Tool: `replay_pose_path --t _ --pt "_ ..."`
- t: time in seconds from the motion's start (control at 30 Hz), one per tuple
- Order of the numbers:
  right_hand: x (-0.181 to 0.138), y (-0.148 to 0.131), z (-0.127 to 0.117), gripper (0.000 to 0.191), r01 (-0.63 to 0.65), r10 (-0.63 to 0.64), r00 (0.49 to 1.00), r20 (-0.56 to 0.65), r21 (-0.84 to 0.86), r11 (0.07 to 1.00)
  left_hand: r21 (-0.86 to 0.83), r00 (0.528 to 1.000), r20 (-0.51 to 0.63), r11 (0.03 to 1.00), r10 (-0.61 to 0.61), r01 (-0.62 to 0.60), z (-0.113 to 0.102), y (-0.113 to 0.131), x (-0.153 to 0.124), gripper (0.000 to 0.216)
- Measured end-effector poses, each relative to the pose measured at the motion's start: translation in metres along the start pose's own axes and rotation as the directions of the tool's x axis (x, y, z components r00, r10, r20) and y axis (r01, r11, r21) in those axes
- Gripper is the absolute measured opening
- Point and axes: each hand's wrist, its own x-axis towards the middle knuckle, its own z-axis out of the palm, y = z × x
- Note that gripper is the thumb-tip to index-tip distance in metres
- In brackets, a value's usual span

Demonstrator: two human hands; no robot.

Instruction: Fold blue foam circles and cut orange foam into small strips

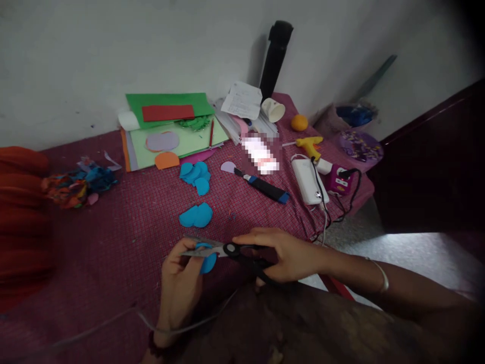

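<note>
My right hand grips black-handled scissors, thumb and fingers in the loops. Their blades point left and stand apart, with a blue paper piece between them. My left hand pinches that paper at its left side, close to the blade tips. Just beyond the scissors lies a small group of overlapping blue paper pieces. A larger pile of rounded blue paper cutouts sits farther back on the checked cloth.
Coloured sheets are stacked by the wall. Paper scraps lie left. A utility knife, yellow glue gun, white power bank and purple plug box with cables are on the right. A thin cable crosses my left wrist.
</note>
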Motion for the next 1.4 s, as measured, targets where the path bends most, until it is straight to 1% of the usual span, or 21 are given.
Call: replay_pose_path --t 0.23,0.43,0.73,0.9,1.03,1.17,1.4 --pt "0.005 0.004 0.004 0.073 0.044 -0.044 0.999 -0.002 0.076 0.996 0.097 0.999 -0.029 0.995 0.028 -0.025 0.002 0.003 0.001 0.017" --pt "0.005 0.005 0.007 0.069 0.037 -0.037 0.999 -0.007 0.02 0.999 0.144 0.998 -0.028 0.988 0.05 -0.046 -0.001 0.002 0.001 0.014" --pt "0.0 0.008 0.007 0.065 0.032 -0.033 0.999 -0.011 -0.078 0.996 0.049 0.999 -0.036 0.998 0.034 -0.032 0.0 -0.001 0.001 0.011" --pt "-0.002 0.008 0.006 0.066 0.028 -0.029 1.0 -0.01 -0.138 0.99 0.084 0.997 -0.069 0.996 0.02 -0.014 0.002 0.002 -0.001 0.013" --pt "-0.004 0.008 0.005 0.066 0.02 -0.021 1.0 -0.007 -0.174 0.985 0.117 0.999 -0.05 0.993 0.002 0.004 0.002 0.003 -0.002 0.012" --pt "-0.005 0.011 0.005 0.065 0.025 -0.025 1.0 0.002 -0.185 0.982 0.125 0.999 -0.038 0.992 -0.03 0.034 0.0 0.001 -0.002 0.013" --pt "-0.006 0.015 0.007 0.062 0.054 -0.055 0.998 0.001 -0.138 0.989 0.032 0.998 0.007 0.998 -0.061 0.061 -0.004 -0.004 0.0 0.015"
